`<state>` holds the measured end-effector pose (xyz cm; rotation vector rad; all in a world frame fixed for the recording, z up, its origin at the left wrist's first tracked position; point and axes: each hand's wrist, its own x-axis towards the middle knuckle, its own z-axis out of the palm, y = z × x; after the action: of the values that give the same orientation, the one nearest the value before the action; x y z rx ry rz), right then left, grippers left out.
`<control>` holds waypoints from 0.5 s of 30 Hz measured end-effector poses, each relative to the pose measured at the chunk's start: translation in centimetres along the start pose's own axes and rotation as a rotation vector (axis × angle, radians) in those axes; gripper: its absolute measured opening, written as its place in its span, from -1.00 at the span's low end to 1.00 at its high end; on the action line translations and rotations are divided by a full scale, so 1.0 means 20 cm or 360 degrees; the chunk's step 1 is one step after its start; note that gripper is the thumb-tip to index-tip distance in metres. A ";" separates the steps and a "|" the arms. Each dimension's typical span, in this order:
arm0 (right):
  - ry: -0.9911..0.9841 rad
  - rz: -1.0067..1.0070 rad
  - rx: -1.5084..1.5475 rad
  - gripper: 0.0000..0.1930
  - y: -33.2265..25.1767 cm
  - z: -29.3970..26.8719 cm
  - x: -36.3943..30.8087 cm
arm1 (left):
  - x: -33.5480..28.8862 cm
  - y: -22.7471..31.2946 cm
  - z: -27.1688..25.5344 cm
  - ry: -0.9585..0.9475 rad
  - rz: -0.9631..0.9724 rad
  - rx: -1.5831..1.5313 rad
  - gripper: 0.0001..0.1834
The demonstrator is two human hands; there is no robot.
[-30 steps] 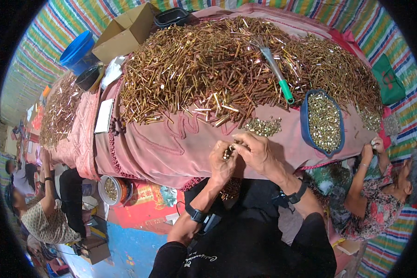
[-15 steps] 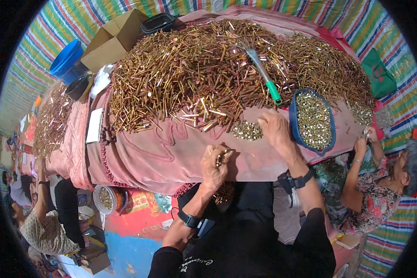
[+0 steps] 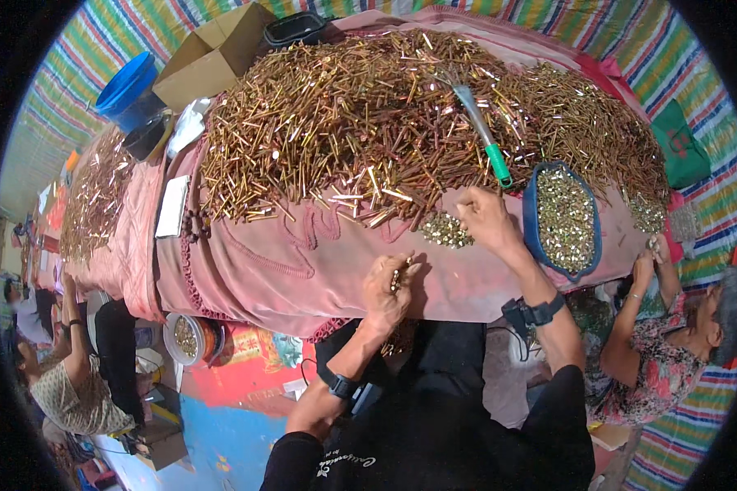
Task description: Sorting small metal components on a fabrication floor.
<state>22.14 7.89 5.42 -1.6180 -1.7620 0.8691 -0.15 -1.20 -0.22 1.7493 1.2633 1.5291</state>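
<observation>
My left hand (image 3: 387, 290) is closed around a small bunch of slim brass-coloured rods (image 3: 396, 281), whose ends show at its thumb side. It hovers over the near edge of the pink cloth (image 3: 319, 282). My right hand (image 3: 490, 219) has its fingers curled together beside a little heap of small shiny metal pieces (image 3: 445, 231); what they pinch, if anything, is too small to make out. To its right stands a blue basin (image 3: 532, 237) full of similar pieces. Beyond both hands spreads a large pile of slim metallic rods (image 3: 344, 131).
A green-handled tool (image 3: 496, 164) lies on the pile. At far left are a cardboard box (image 3: 213, 69), a blue bucket (image 3: 127, 90), dark containers and a white pad (image 3: 172, 206). A co-worker (image 3: 663, 344) sits at right, another (image 3: 78, 385) at left. A white bucket (image 3: 185, 340) stands below.
My right hand has stayed beside the small heap, its fingers shifting slightly. The left hand keeps its rods, turned a little. The whole view has shifted slightly.
</observation>
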 end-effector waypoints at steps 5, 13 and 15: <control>-0.0296 0.0052 0.0765 -0.66 -0.17 0.11 -0.22 | 0.01 0.00 0.00 -0.0024 0.0013 -0.0032 -0.72; -0.0384 -0.0060 0.0742 -0.83 -0.28 0.22 -0.30 | 0.01 -0.01 -0.01 -0.0040 0.0054 -0.0038 -0.72; -0.0268 -0.0630 0.0101 -0.80 -0.34 0.20 -0.31 | 0.00 -0.03 -0.01 -0.0045 0.0050 -0.0026 -0.73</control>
<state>15.41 1.06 8.30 -1.1251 -2.0546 0.8764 -0.62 -0.92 -0.64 1.7820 1.2121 1.5224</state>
